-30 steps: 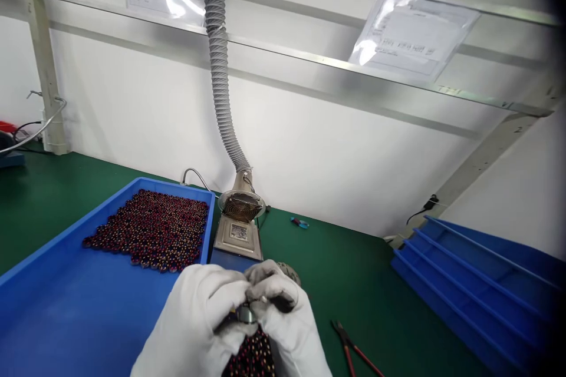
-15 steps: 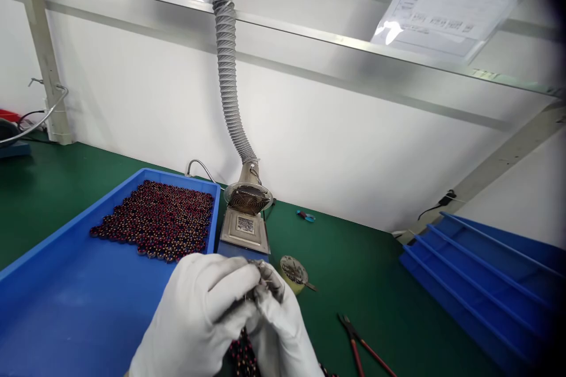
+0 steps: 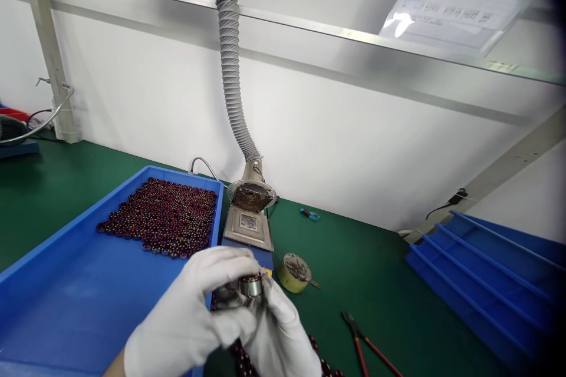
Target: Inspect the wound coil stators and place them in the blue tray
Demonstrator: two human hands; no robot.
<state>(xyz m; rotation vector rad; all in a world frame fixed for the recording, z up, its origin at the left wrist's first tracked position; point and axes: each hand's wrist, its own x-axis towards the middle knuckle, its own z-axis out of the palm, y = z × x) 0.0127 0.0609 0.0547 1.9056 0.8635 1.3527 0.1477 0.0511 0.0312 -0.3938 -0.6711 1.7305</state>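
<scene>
In front of me, both hands wear white gloves. A small round wound stator (image 3: 251, 286), with a silvery metal band and copper-coloured windings on top, is held between them. My left hand (image 3: 194, 300) curls round it from the left, fingers above and thumb below. From the right, my right hand (image 3: 287, 324) has its fingers closed against the same piece; its fingertips are partly hidden. More dark, red-and-copper wound parts (image 3: 241, 359) lie beneath and beside the hands, mostly covered by them.
To the left lies a blue tray (image 3: 110, 283) with many wound parts (image 3: 172, 212) in its far half. Ahead stand a metal hot plate or solder pot (image 3: 248, 227) and an extraction hose (image 3: 232, 70). A round tin (image 3: 294, 274), red-handled cutters (image 3: 360, 341) and stacked blue trays (image 3: 481, 288) are rightward.
My left fingers have opened out somewhat and the stator's metal band now shows between the hands. The view has shifted slightly, and more of the round tin is visible.
</scene>
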